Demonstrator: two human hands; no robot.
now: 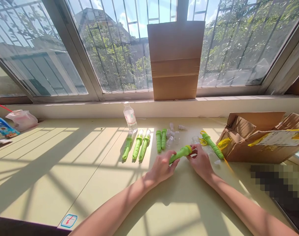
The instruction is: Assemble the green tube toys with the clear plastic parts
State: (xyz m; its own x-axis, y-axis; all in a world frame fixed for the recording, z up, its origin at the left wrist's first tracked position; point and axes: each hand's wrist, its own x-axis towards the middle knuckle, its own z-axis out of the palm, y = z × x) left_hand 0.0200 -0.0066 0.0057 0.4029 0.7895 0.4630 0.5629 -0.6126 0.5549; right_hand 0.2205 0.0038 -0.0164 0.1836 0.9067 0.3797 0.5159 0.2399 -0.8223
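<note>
My left hand is wrapped round the lower part of a green plastic tube, which lies tilted with its flared end up and to the right. At that collared end, the fingers of my right hand are pinched together against the rim; any small part between them is hidden. Just behind my hands, two more green tubes lie side by side among several clear plastic caps. To the left are three green tubes with clear tops. Right of my right hand lies another green tube beside yellow loops.
A clear bottle stands behind the left tubes. An open cardboard box with yellow strips is at the right. A cardboard sheet leans on the window. At far left are a blue packet and a pinkish bag.
</note>
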